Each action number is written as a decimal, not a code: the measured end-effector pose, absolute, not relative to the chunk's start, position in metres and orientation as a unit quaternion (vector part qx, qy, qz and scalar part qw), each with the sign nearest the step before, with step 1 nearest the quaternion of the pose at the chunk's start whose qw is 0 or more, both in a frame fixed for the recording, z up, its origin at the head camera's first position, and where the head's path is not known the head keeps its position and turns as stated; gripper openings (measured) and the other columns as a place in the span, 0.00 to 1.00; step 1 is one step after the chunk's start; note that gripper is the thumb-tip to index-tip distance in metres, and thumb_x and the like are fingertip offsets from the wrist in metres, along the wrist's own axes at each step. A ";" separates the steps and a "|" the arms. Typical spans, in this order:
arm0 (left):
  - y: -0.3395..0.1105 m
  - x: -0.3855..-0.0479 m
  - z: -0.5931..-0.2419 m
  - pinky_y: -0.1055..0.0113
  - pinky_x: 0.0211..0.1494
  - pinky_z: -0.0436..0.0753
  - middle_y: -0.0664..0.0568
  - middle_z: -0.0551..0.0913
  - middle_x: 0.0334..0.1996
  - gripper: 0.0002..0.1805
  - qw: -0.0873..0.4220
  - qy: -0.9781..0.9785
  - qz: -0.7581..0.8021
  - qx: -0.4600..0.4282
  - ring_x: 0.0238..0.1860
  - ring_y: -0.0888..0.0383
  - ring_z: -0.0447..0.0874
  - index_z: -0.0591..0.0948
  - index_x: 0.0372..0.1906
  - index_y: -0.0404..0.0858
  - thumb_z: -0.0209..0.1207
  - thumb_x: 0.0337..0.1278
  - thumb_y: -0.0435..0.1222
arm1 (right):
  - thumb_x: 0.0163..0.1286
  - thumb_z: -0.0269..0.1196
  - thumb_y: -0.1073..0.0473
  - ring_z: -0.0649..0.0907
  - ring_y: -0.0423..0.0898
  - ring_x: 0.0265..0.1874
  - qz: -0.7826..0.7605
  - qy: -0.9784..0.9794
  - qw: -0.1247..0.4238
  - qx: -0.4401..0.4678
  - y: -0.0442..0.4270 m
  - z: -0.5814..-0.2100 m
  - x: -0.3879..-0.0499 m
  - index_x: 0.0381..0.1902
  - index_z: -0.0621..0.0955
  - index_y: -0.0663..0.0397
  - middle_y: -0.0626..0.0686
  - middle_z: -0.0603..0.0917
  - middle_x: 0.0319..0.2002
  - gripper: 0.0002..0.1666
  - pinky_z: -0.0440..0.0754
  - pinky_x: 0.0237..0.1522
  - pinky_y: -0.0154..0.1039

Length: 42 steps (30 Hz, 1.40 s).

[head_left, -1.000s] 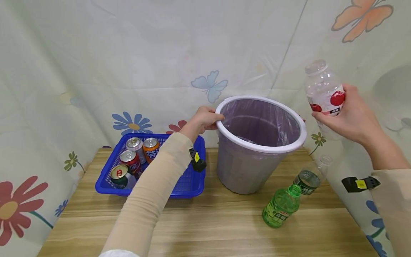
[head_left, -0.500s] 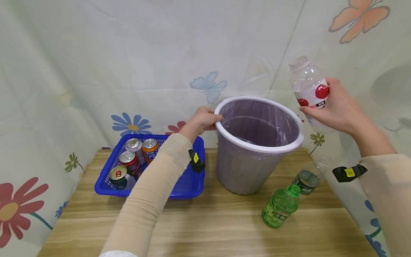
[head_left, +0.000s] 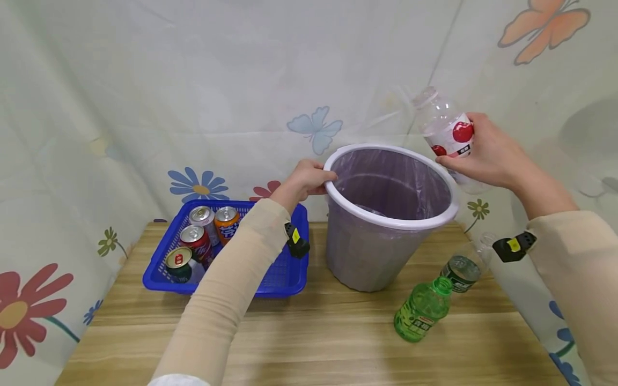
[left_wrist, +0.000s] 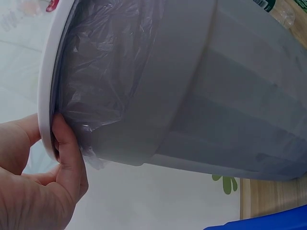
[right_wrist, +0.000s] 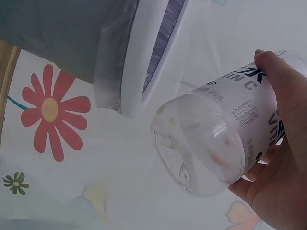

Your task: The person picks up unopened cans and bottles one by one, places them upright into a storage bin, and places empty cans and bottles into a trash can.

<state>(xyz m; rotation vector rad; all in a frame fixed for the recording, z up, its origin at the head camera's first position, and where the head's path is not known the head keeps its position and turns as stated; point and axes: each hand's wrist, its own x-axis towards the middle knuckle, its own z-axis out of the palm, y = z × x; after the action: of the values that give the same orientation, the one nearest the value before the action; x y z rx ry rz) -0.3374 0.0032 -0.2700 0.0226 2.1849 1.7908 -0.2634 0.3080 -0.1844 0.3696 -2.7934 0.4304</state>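
Observation:
A grey trash can (head_left: 369,252) with a white rim and a clear plastic liner stands on the table, tilted slightly toward me. My left hand (head_left: 309,179) pinches its rim at the left; the left wrist view shows thumb and fingers on either side of the rim (left_wrist: 46,86). Above the can's right edge, my right hand (head_left: 492,153) grips a clear plastic bottle (head_left: 446,128) with a cherry label, its neck pointing up and left. In the right wrist view the bottle's base (right_wrist: 196,148) shows, apart from the can.
A blue plastic basket (head_left: 285,289) holding several drink cans (head_left: 195,241) sits at the left. Right of the trash can stand a green plastic bottle (head_left: 422,311) and a clear bottle with a dark label (head_left: 463,271). A patterned curtain (head_left: 232,96) hangs behind the wooden table (head_left: 309,343).
My right hand has carried the cherry-label bottle leftward, from beside the trash can to above its right rim. The left hand keeps its hold on the rim.

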 end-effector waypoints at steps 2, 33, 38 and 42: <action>0.004 -0.338 -0.270 0.60 0.47 0.82 0.43 0.77 0.39 0.16 0.161 0.762 0.627 0.007 0.31 0.55 0.82 0.77 0.48 0.29 0.61 0.54 0.33 | 0.53 0.67 0.46 0.76 0.57 0.38 0.145 -0.971 0.140 0.132 0.303 -0.183 -0.265 0.64 0.55 0.66 0.64 0.71 0.46 0.51 0.80 0.31 0.45; 0.002 -0.337 -0.268 0.64 0.42 0.83 0.43 0.78 0.40 0.16 0.157 0.771 0.618 0.004 0.32 0.55 0.81 0.78 0.47 0.30 0.61 0.54 0.33 | 0.54 0.65 0.45 0.76 0.56 0.41 0.082 -0.981 0.081 0.157 0.257 -0.181 -0.280 0.63 0.56 0.66 0.62 0.72 0.45 0.49 0.75 0.42 0.51; 0.002 -0.338 -0.269 0.62 0.45 0.83 0.42 0.78 0.40 0.15 0.157 0.768 0.621 0.005 0.33 0.54 0.82 0.78 0.46 0.29 0.60 0.54 0.33 | 0.54 0.64 0.45 0.76 0.57 0.41 0.069 -0.983 0.063 0.158 0.248 -0.181 -0.281 0.64 0.55 0.63 0.62 0.71 0.46 0.49 0.75 0.42 0.50; 0.002 -0.338 -0.269 0.60 0.47 0.82 0.42 0.78 0.40 0.15 0.157 0.768 0.621 0.006 0.32 0.54 0.82 0.78 0.46 0.29 0.60 0.54 0.33 | 0.54 0.65 0.45 0.75 0.57 0.43 0.061 -0.984 0.043 0.160 0.242 -0.182 -0.282 0.64 0.54 0.62 0.63 0.71 0.48 0.49 0.75 0.44 0.51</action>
<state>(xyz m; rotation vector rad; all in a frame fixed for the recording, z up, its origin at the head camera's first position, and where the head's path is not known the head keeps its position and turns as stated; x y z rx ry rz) -0.3383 0.0022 -0.2693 0.0176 2.1987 1.7773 -0.2816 0.2418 -0.1816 0.4892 -3.0114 0.1857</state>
